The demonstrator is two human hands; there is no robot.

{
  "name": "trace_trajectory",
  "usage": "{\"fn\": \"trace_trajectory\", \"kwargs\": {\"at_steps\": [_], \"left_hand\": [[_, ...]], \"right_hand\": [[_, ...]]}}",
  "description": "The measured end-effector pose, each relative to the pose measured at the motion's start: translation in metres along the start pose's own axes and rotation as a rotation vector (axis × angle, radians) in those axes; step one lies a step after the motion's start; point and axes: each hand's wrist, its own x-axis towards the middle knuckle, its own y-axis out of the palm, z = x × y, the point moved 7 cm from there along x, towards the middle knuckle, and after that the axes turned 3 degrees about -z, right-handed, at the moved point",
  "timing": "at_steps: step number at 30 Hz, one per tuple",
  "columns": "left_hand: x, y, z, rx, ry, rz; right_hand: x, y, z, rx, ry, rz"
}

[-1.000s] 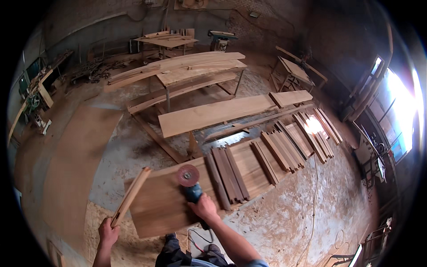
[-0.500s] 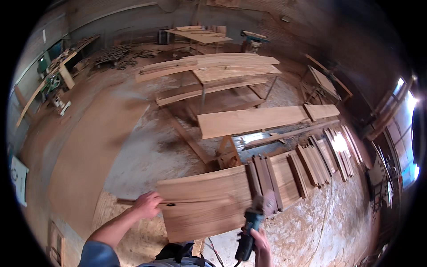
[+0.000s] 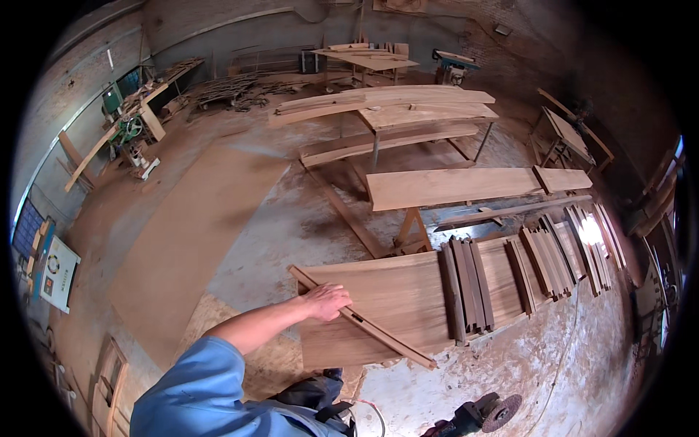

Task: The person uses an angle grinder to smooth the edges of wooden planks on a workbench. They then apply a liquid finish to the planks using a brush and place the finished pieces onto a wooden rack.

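Observation:
My left hand (image 3: 326, 301) grips a slotted wooden strip (image 3: 389, 338), which lies diagonally over the left part of a wide wooden board (image 3: 412, 291). An angle grinder with a disc (image 3: 501, 412) shows at the lower edge, off the board and to the right of my legs; my right hand is out of the frame there, so its hold cannot be seen. Bundles of narrow strips (image 3: 470, 291) in dark and light wood lie across the board to the right.
Beyond the board, a long plank (image 3: 455, 188) rests on wooden supports, and a table (image 3: 427, 116) carries more boards. Machines (image 3: 133, 131) line the left wall; a plywood sheet (image 3: 189, 226) covers the floor at left. A cord runs along the right floor.
My left hand has brought the strip onto the board and shifted right. The grinder has moved down and right, and my right hand has left the view. The view has turned leftward.

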Motion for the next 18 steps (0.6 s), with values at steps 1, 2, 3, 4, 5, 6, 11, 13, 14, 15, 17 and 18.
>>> {"fn": "trace_trajectory", "kwargs": {"at_steps": [1, 2, 3, 4, 5, 6, 11, 13, 14, 15, 17, 18], "left_hand": [[0.000, 0.000, -0.001, 0.017, -0.001, -0.009], [-0.001, 0.000, -0.001, 0.035, -0.010, -0.012], [-0.002, 0.000, -0.002, 0.026, -0.029, -0.011], [-0.003, -0.002, -0.003, 0.050, -0.038, -0.005], [-0.004, -0.003, -0.004, 0.070, -0.052, -0.002], [-0.005, -0.005, -0.007, 0.080, -0.066, 0.011], [-0.009, -0.036, -0.063, 0.090, -0.005, -0.149], [-0.014, -0.033, -0.124, -0.246, -0.002, -0.188], [-0.014, -0.010, -0.158, -0.575, -0.080, 0.102], [-0.028, -0.005, -0.205, -0.877, -0.031, 0.148], [-0.050, 0.001, -0.279, -0.967, 0.092, 0.215], [-0.059, 0.007, -0.308, -0.962, 0.099, 0.280]], "right_hand": [[-0.003, -0.002, 0.000, -0.005, -0.008, -0.017], [-0.007, -0.004, -0.001, -0.005, -0.010, -0.027], [-0.010, -0.006, -0.002, -0.009, -0.014, -0.040], [-0.012, -0.007, -0.002, -0.009, -0.018, -0.052], [-0.016, -0.009, -0.003, -0.016, -0.021, -0.063], [-0.018, -0.010, -0.004, -0.023, -0.025, -0.072], [-0.031, -0.012, -0.005, -0.043, -0.051, -0.114], [-0.036, -0.009, -0.004, -0.056, -0.059, -0.114], [-0.039, -0.007, -0.004, -0.063, -0.064, -0.116], [-0.042, -0.005, -0.003, -0.062, -0.072, -0.116], [-0.047, 0.002, -0.001, -0.041, -0.092, -0.095], [-0.048, 0.009, 0.001, 0.044, -0.141, -0.058]]}}
